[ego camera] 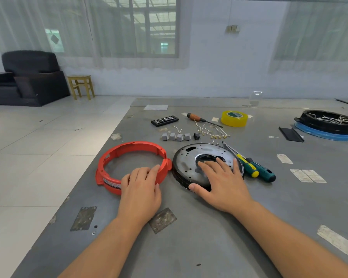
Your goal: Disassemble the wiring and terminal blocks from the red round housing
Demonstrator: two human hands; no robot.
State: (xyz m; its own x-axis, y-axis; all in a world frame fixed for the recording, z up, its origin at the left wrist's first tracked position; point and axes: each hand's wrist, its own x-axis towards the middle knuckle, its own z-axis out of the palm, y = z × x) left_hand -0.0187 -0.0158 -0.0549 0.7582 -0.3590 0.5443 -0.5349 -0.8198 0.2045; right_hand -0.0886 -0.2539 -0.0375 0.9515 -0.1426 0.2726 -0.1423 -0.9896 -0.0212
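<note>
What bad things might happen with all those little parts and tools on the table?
The red ring housing sits near the table's left edge; a nudge from the left hand might tip it off. The screwdrivers lie right beside the metal disc under the right hand, so shifting the disc may roll them. The small loose wires could scatter.

Four terminal blocks [176,136], three screwdrivers [257,167], one tape roll [234,118].

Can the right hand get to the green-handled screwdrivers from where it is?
Probably yes: the right hand lies flat on the metal disc, the green-handled screwdrivers are just beside it, nothing between.
</note>
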